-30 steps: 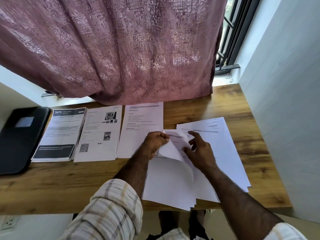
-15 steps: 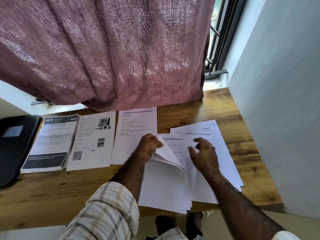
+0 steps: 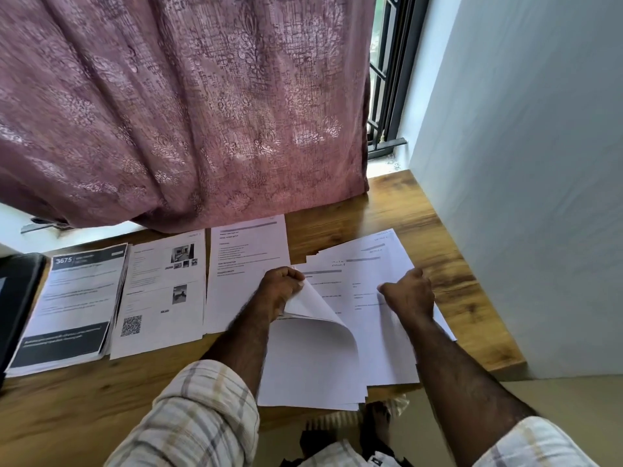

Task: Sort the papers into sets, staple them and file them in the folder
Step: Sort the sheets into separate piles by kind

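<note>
Big dusty-pink curtain (image 3: 188,106) with a floral weave hangs over most of the window, its hem brushing the back edge of the wooden tabletop (image 3: 421,224). To its right a strip of window (image 3: 387,79) with dark bars (image 3: 379,123) peeks out. Plain pale wall (image 3: 526,183) runs along the right side of the tabletop. Bit of beige floor (image 3: 573,396) shows below it.

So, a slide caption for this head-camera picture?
Left hand peels back a sheet's corner; right hand rests on the loose papers.
</note>
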### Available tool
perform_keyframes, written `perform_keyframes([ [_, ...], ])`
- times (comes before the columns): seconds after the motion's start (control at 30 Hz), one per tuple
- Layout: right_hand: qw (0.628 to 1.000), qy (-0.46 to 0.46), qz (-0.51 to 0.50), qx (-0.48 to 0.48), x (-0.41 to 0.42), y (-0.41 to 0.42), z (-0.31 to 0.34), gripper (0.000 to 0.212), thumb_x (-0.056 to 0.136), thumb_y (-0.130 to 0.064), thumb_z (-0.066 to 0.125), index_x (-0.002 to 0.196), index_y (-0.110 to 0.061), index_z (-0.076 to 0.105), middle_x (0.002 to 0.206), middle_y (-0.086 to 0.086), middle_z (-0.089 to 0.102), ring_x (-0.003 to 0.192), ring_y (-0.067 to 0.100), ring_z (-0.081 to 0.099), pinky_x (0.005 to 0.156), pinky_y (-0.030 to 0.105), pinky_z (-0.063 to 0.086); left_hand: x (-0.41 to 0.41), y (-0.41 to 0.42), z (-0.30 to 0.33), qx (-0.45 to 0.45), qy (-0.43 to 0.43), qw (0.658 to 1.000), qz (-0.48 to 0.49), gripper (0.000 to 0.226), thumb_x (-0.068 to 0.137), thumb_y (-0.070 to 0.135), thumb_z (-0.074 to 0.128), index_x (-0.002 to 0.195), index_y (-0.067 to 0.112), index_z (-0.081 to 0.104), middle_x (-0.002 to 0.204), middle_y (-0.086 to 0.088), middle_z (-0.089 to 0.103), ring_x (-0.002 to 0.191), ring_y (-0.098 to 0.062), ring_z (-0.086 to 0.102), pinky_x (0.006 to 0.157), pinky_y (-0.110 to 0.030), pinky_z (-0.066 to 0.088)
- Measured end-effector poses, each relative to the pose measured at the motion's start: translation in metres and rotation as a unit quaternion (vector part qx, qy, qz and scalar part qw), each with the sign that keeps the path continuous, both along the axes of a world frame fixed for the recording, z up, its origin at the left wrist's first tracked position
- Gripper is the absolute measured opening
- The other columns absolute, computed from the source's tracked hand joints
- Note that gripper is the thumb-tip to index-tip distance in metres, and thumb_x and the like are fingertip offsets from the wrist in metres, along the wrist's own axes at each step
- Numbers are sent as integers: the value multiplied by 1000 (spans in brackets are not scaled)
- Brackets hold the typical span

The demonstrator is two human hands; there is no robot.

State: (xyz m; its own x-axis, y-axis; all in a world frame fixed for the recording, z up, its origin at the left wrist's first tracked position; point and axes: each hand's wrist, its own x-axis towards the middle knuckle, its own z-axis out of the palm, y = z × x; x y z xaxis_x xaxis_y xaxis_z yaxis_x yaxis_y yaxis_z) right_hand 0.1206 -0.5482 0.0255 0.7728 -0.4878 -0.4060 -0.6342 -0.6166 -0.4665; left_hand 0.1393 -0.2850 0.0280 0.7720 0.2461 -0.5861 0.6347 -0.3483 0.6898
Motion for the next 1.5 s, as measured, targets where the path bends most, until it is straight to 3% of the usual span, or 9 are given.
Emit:
perform_keyframes([
  [0.13, 995, -1, 81, 56, -5, -2, 10, 41, 76, -29, 82, 110, -9, 70, 114, 14, 72, 101, 34, 67, 85, 38, 58, -4, 3, 6, -16, -3, 1000, -2, 22, 99, 10, 72, 88, 28, 68, 125, -8, 52, 113, -29, 51, 98, -37, 52],
  [0.37, 976, -141, 142, -90, -17, 18, 71, 19, 83, -16, 58, 99, -17, 67, 103, 16, 73, 93, 40, 67, 73, 36, 49, -11, 27, 18, -36, -17, 999, -13, 10, 95, 12, 76, 100, 20, 76, 126, -8, 59, 110, -26, 54, 96, -29, 46],
  [0.5, 937, -261, 158, -168, -11, 29, 142, 18, 93, -19, 60, 107, -17, 71, 102, 14, 72, 89, 39, 68, 68, 32, 39, -13, 42, 35, -51, -29, 998, -1, 15, 91, 5, 78, 85, 18, 78, 116, -9, 67, 99, -24, 61, 90, -28, 54],
  [0.67, 905, -349, 155, -189, -2, 48, 190, 24, 87, -15, 58, 107, -18, 70, 99, 14, 72, 86, 42, 68, 66, 36, 45, -23, 56, 55, -74, -17, 997, 29, 12, 88, 3, 78, 96, 12, 80, 116, -14, 66, 96, -27, 62, 92, -42, 60],
  [0.83, 926, -319, 152, -134, -15, 60, 174, 23, 90, -14, 60, 109, -17, 73, 104, 15, 75, 93, 41, 69, 72, 34, 45, -34, 57, 68, -88, -7, 995, 44, 10, 91, 5, 78, 94, 12, 71, 100, -13, 64, 91, -28, 64, 86, -38, 62],
  [1.07, 968, -200, 147, -47, -34, 58, 95, 14, 85, -18, 54, 91, -16, 66, 102, 13, 71, 95, 40, 66, 70, 33, 43, -41, 62, 72, -101, 7, 994, 35, 19, 91, 0, 74, 110, 3, 78, 112, -16, 72, 96, -32, 69, 70, -38, 65],
  [1.33, 981, -50, 166, 82, -48, 53, 25, 17, 86, -21, 63, 101, -19, 72, 109, 8, 75, 90, 28, 65, 78, 34, 53, -20, 46, 69, -65, 18, 997, 43, 19, 92, 0, 73, 111, -1, 75, 103, -15, 70, 92, -31, 71, 79, -43, 66],
  [1.4, 975, -50, 188, 110, -44, 55, 12, 22, 99, -32, 59, 102, -16, 73, 111, 11, 76, 94, 30, 67, 82, 36, 54, -12, 35, 61, -57, 22, 997, 50, 21, 93, 2, 72, 114, -1, 73, 102, -16, 69, 92, -31, 72, 79, -45, 67],
  [1.5, 959, -23, 199, 200, -40, 60, 8, 58, 106, -65, 38, 97, -18, 71, 108, 6, 75, 94, 25, 68, 82, 37, 53, -6, 21, 51, -74, 34, 994, 67, 21, 95, 6, 72, 115, -1, 71, 108, -21, 70, 93, -33, 74, 81, -45, 66],
])
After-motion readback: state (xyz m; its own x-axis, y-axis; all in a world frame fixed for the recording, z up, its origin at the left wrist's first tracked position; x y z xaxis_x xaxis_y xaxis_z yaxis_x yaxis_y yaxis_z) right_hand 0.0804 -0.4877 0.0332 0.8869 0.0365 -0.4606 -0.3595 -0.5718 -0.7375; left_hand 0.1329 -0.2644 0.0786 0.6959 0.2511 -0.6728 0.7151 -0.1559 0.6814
